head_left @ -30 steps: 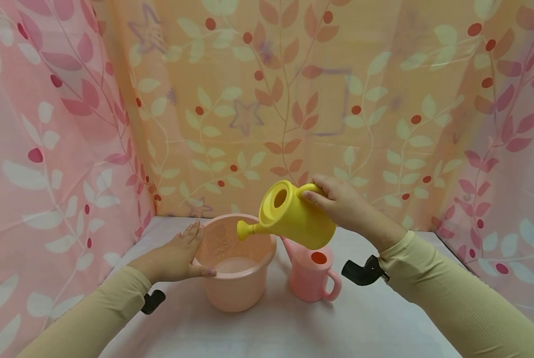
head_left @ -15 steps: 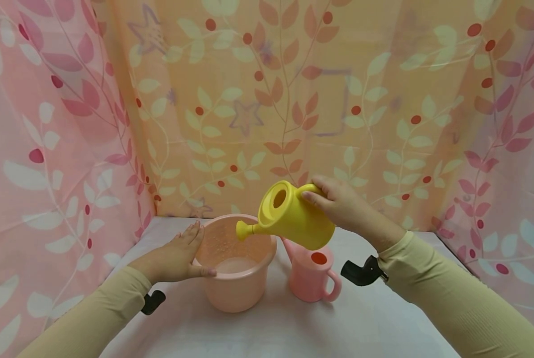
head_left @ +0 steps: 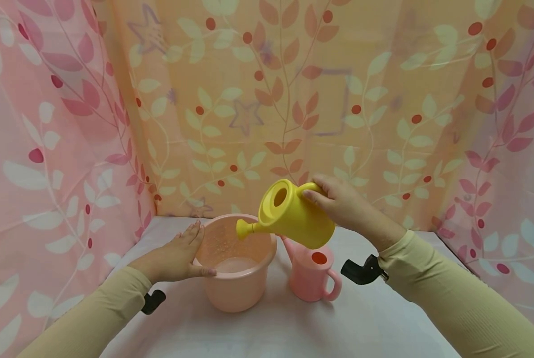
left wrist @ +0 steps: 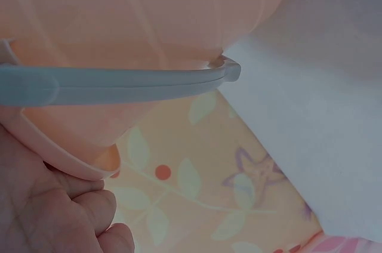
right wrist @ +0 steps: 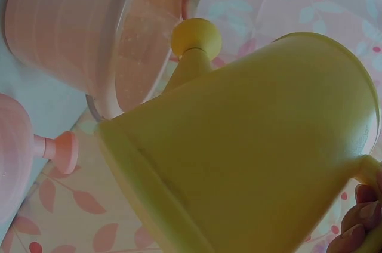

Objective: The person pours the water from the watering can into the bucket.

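My right hand grips the yellow watering can by its handle and holds it above the table, tilted left. The can's yellow sprinkler head hangs over the mouth of a pale pink bucket. Droplets dot the bucket's inner wall. At the bucket's left side, my left hand rests on the rim with fingers stretched out and the thumb along the near edge. A grey carrying handle hangs against the bucket's outside in the left wrist view.
A pink watering can stands upright right of the bucket, partly under the yellow one. White cloth covers the table. Flowered curtains close off the back and both sides. Black wrist cameras stick out from the sleeves.
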The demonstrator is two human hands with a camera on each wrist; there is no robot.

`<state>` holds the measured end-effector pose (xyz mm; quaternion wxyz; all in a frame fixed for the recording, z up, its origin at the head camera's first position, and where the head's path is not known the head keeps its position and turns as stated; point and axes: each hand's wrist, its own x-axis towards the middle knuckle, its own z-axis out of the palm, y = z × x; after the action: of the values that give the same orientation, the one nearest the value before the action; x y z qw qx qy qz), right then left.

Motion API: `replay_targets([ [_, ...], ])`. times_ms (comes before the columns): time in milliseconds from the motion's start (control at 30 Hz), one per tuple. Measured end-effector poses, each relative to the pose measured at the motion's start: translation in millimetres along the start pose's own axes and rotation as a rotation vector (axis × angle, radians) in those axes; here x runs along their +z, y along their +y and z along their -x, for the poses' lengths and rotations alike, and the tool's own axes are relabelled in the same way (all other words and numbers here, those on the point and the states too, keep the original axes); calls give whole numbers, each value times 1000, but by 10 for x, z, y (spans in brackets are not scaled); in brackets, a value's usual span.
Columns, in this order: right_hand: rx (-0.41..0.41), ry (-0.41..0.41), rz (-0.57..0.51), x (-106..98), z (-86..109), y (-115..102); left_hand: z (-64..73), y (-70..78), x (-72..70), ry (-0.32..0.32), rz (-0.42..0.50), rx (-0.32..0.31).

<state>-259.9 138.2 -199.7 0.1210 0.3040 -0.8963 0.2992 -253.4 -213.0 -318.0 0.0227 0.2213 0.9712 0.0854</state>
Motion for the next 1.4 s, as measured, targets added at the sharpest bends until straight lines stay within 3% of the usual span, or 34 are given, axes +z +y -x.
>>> replay_targets([
  [1400, 19, -5, 32, 1, 26, -22, -2, 21, -16, -10, 9, -21],
])
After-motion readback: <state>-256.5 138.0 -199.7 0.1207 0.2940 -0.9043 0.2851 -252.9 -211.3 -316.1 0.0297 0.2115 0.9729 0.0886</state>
